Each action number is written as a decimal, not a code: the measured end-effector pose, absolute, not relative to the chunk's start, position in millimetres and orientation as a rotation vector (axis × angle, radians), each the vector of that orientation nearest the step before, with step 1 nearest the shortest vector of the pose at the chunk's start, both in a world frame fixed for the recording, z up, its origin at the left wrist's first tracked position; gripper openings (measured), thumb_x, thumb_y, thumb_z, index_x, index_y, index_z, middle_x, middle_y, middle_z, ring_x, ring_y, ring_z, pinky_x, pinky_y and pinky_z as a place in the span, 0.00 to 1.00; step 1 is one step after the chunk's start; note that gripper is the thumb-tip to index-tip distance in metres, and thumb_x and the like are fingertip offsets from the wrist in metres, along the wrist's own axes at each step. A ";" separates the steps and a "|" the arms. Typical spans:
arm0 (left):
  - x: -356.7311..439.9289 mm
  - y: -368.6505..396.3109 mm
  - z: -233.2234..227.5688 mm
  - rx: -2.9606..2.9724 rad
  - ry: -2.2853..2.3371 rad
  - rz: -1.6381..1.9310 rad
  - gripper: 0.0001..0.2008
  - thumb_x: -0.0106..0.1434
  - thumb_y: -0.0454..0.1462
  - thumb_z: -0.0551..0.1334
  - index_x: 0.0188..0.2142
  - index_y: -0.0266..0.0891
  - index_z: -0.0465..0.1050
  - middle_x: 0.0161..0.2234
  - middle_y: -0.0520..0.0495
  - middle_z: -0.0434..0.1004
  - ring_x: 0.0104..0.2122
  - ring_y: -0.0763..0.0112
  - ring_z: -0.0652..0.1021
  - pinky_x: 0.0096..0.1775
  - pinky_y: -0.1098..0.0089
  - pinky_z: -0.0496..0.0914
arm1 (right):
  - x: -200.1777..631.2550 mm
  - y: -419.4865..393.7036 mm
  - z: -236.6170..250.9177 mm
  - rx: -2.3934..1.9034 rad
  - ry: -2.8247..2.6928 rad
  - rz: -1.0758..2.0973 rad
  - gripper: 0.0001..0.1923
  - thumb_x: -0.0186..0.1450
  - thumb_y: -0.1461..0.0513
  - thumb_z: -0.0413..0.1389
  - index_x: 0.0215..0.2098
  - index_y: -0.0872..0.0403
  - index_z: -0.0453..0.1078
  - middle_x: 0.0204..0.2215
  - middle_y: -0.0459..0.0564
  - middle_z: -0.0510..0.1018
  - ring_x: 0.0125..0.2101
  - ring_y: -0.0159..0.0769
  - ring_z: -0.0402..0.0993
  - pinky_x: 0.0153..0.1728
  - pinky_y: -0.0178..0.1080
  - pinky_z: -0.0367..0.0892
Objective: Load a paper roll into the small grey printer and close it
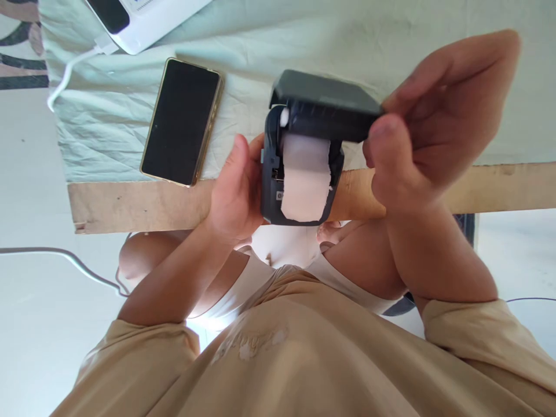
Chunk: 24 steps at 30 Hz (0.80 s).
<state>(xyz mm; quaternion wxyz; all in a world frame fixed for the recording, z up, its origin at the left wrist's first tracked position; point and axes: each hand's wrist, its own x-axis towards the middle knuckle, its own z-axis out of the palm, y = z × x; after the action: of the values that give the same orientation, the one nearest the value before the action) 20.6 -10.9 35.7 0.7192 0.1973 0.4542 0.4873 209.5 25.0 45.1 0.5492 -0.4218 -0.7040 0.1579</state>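
Observation:
A small black receipt printer point(271, 200) is held over the table's near edge, its lid point(328, 95) raised. Inside it sits a white paper roll point(306, 174), with a torn-edged strip hanging over the front. My left hand point(238, 191) grips the printer's left side, thumb pointing up and fingers partly hidden behind it. The lid's right corner is pinched between the thumb and fingers of my right hand point(430, 121).
A phone point(181, 121) with a dark screen lies left of the printer on the green cloth point(243, 35). A white device point(152, 23) with a plugged-in cable point(69, 72) is at the upper left. A wooden strip point(143, 205) edges the table.

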 end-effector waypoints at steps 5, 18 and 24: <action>14.6 -18.8 30.3 0.590 0.886 1.133 0.12 0.67 0.44 0.76 0.47 0.44 0.84 0.34 0.52 0.83 0.37 0.67 0.84 0.32 0.72 0.74 | 202.9 19.8 55.7 -1.112 -1.608 0.301 0.11 0.75 0.62 0.54 0.35 0.45 0.57 0.36 0.47 0.72 0.32 0.38 0.78 0.27 0.42 0.67; 14.8 -21.0 27.5 0.589 0.924 1.072 0.19 0.63 0.48 0.80 0.52 0.48 0.85 0.40 0.50 0.87 0.39 0.63 0.83 0.36 0.69 0.76 | 218.5 0.8 70.2 -1.372 -2.359 0.321 0.12 0.67 0.62 0.60 0.48 0.47 0.80 0.31 0.43 0.86 0.24 0.35 0.73 0.25 0.39 0.52; 17.8 -16.5 25.5 0.521 0.861 1.162 0.18 0.67 0.43 0.77 0.55 0.49 0.82 0.42 0.52 0.89 0.42 0.63 0.87 0.36 0.70 0.78 | 234.8 10.4 75.3 -1.060 -1.853 0.916 0.18 0.62 0.59 0.69 0.51 0.45 0.81 0.37 0.45 0.87 0.19 0.29 0.66 0.17 0.40 0.56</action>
<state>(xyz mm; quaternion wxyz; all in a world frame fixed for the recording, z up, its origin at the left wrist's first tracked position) 17.8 -16.5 25.5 0.7189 0.2357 0.3893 0.5254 234.8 10.4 75.3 0.3980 -0.4184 -0.7318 0.3618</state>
